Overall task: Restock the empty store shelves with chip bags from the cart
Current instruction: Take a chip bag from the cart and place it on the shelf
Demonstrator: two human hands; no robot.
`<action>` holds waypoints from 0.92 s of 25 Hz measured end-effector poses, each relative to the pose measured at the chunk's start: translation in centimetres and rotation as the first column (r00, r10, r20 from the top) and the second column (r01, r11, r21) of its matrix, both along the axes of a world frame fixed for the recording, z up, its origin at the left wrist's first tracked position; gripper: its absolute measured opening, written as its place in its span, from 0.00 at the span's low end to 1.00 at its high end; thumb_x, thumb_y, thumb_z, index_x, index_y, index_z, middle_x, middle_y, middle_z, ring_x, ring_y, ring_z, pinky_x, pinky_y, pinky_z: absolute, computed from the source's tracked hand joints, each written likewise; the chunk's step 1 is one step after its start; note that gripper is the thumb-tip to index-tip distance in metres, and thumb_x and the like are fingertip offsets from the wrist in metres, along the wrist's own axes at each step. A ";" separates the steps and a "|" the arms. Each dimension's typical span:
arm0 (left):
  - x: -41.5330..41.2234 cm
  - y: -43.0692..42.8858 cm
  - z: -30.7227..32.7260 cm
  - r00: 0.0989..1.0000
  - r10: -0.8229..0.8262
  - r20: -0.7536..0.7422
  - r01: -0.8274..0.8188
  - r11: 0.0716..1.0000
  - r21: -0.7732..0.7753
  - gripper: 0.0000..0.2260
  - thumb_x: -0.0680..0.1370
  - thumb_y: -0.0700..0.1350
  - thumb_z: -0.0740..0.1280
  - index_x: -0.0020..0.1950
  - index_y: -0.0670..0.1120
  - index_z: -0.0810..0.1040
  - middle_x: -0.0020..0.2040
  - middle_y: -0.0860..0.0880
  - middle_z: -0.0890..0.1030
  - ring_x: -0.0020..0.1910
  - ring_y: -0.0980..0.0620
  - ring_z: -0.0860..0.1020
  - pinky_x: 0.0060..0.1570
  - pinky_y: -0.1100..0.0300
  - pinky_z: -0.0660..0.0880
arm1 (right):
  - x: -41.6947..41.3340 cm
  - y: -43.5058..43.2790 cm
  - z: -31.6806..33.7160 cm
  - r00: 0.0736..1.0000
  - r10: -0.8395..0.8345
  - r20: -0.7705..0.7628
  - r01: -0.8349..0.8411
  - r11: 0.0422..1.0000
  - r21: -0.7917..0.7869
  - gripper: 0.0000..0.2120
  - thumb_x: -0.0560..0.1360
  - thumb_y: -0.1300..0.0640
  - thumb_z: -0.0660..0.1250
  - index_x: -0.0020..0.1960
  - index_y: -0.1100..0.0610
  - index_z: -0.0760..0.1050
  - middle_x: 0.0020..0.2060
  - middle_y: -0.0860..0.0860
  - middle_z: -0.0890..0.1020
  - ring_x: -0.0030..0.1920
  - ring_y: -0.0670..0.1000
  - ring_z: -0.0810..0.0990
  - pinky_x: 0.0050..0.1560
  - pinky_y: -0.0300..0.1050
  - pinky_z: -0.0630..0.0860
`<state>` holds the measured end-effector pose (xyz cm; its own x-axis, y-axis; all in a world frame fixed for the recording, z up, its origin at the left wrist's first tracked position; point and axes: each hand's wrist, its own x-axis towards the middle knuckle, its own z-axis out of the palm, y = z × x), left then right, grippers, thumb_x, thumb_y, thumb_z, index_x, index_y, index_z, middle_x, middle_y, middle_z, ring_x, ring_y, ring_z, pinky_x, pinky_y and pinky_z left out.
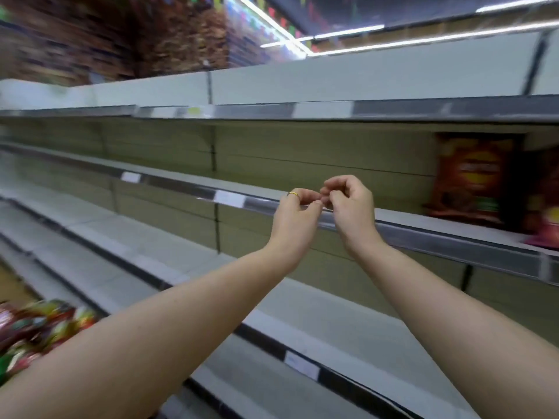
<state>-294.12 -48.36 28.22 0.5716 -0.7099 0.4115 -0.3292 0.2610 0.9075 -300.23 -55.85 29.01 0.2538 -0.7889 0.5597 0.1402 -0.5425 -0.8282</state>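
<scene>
While left hand (298, 214) and right hand (349, 204) meet at the front edge of the shelf (423, 237), each grip curled closed and empty, fetching chip bags (39, 328) looks next.

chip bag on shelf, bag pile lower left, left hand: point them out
shelf chip bag (475, 179), head view, front panel
bag pile (39, 331), head view, its top
left hand (295, 219), head view, back of hand

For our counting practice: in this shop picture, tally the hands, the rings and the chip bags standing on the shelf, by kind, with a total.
Hands: 2 (left hand, right hand)
Ring: 1
Chip bags on the shelf: 2, the second cut off at the frame edge
Total: 5
</scene>
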 end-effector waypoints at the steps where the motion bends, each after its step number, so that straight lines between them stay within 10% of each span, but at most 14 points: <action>1: 2.6 1.4 -0.4 0.999 0.042 -0.025 -0.042 0.999 0.003 0.09 0.77 0.39 0.62 0.40 0.52 0.74 0.42 0.53 0.78 0.43 0.55 0.74 0.48 0.60 0.72 | 3.0 0.9 -0.4 0.998 0.058 0.001 -0.058 0.998 0.010 0.17 0.72 0.73 0.54 0.38 0.53 0.71 0.35 0.50 0.76 0.35 0.46 0.76 0.45 0.46 0.74; 12: 33.3 19.1 -7.1 0.811 0.567 -0.144 -0.548 0.822 0.154 0.07 0.77 0.38 0.61 0.43 0.48 0.75 0.40 0.49 0.77 0.45 0.49 0.76 0.52 0.53 0.74 | 36.1 16.1 -7.1 0.803 0.596 -0.011 -0.586 0.792 0.169 0.15 0.74 0.72 0.53 0.39 0.55 0.72 0.37 0.52 0.77 0.34 0.49 0.76 0.38 0.40 0.76; 23: 47.4 26.1 -17.3 0.433 0.834 -0.342 -0.756 0.543 0.365 0.07 0.77 0.35 0.61 0.41 0.44 0.75 0.39 0.46 0.77 0.40 0.50 0.75 0.40 0.58 0.72 | 54.5 22.0 -18.2 0.514 0.826 -0.229 -0.723 0.562 0.402 0.16 0.73 0.73 0.54 0.38 0.56 0.73 0.33 0.51 0.77 0.29 0.47 0.76 0.32 0.40 0.75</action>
